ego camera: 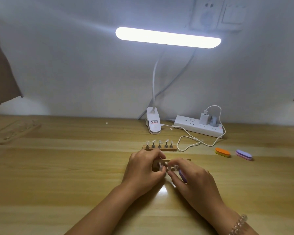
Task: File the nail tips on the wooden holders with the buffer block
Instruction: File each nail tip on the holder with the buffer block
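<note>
Nail tips [160, 166] on wooden holder [155, 164]: holder was gripped in curled fingers of left hand [143, 170], seemingly for steadiness; buffer block [183, 176] was pinched under fingers of right hand [192, 178], for filing.

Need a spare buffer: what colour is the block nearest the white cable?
The spare buffer block is orange over yellow, clearest in the head view.

The left forearm [105, 206] and the right forearm [217, 207] are shown bare down to the lower edge of the view. The left hand [143, 168] and the right hand [193, 180] are uncovered. A bracelet [238, 223] of round, pale, translucent beads is worn on the right wrist; finer detail is lost to blur.
</note>
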